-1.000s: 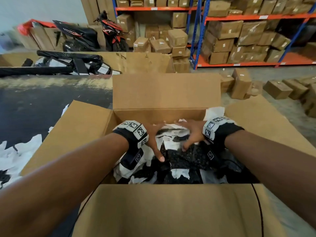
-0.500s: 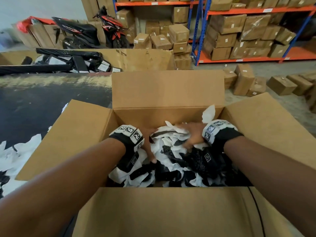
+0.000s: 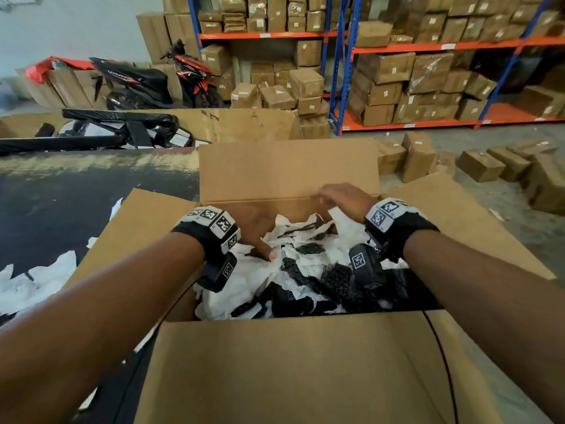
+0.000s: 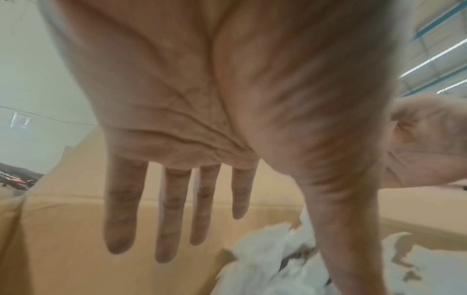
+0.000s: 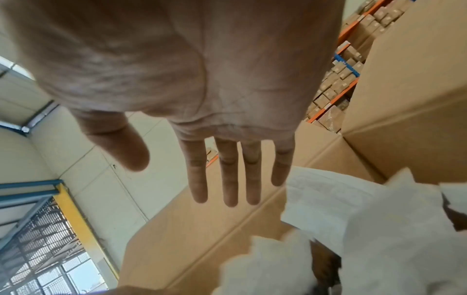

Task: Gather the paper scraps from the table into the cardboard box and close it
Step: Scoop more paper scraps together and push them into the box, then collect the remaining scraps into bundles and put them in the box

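Observation:
The cardboard box (image 3: 287, 175) stands in front of me with all its flaps up or folded out. It holds a heap of white and black paper scraps (image 3: 305, 270). My left hand (image 3: 256, 228) is inside the box above the heap, its fingers (image 4: 174, 215) straight and spread, its thumb tip down near the scraps. My right hand (image 3: 342, 198) is lifted near the far wall of the box, its fingers (image 5: 227, 173) straight and holding nothing. More white scraps (image 3: 30, 286) lie on the dark table (image 3: 61, 209) left of the box.
A flattened carton and black-wrapped bundles (image 3: 116, 130) lie beyond the table. A motorbike (image 3: 159, 78) and shelving racks (image 3: 428, 71) full of cartons fill the back. Small cartons (image 3: 480, 163) sit on the floor at right.
Both hands have lifted off the heap. The right hand has risen to the far wall of the box and the left has moved up and back, both now flat and empty.

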A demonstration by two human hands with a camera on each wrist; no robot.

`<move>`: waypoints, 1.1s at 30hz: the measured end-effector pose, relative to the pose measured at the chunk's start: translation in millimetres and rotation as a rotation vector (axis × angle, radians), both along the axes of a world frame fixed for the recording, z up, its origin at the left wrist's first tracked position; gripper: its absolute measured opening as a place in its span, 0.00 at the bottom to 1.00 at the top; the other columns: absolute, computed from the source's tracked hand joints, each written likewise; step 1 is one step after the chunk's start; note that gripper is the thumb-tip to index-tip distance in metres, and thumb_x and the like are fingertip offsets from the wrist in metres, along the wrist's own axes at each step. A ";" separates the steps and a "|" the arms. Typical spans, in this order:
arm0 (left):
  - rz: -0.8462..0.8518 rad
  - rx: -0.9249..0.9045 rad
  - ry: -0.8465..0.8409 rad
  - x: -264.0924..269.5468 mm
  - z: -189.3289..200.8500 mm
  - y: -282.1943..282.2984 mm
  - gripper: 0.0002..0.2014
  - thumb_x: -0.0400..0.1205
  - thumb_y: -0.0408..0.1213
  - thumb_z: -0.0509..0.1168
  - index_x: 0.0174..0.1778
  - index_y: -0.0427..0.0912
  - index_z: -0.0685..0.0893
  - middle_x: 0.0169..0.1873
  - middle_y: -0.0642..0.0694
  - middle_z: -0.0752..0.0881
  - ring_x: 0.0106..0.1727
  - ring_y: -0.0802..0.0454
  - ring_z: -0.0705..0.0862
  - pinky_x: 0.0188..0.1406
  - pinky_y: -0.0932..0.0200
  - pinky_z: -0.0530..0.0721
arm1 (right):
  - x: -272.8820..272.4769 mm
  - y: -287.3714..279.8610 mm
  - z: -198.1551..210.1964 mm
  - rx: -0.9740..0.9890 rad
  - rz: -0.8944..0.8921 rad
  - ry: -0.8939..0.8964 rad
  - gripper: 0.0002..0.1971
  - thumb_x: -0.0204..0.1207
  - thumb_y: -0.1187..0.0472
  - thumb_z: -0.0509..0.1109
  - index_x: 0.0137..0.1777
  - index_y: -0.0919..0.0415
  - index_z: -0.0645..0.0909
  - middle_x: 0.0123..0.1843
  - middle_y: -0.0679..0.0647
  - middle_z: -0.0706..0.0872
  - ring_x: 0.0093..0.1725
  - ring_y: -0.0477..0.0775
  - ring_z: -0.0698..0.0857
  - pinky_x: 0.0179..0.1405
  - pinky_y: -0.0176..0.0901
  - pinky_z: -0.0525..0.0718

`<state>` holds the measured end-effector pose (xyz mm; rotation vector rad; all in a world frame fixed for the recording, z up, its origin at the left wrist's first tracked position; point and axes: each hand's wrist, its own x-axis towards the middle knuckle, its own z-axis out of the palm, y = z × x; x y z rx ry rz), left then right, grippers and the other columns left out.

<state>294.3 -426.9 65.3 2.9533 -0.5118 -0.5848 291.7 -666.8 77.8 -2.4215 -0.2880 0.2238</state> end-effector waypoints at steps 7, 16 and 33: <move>-0.022 -0.160 -0.144 -21.7 24.8 8.5 0.43 0.73 0.62 0.78 0.82 0.51 0.73 0.72 0.43 0.83 0.69 0.43 0.84 0.71 0.49 0.80 | -24.0 7.4 19.8 0.083 -0.102 -0.331 0.08 0.77 0.61 0.71 0.52 0.56 0.91 0.43 0.46 0.89 0.44 0.45 0.85 0.50 0.41 0.79; -0.044 -0.388 -0.457 -90.8 51.3 72.9 0.33 0.76 0.59 0.76 0.77 0.55 0.78 0.63 0.48 0.84 0.62 0.53 0.83 0.60 0.55 0.80 | -93.3 83.9 67.3 -0.058 0.159 -0.540 0.11 0.75 0.55 0.71 0.56 0.50 0.88 0.54 0.49 0.87 0.55 0.50 0.84 0.61 0.55 0.83; 0.332 -0.534 -0.470 -313.5 -36.1 417.9 0.31 0.75 0.64 0.72 0.75 0.61 0.80 0.58 0.58 0.83 0.59 0.60 0.83 0.60 0.51 0.87 | -265.6 400.5 -12.3 0.188 0.502 -0.393 0.15 0.75 0.52 0.68 0.60 0.51 0.86 0.56 0.47 0.83 0.58 0.48 0.82 0.60 0.49 0.82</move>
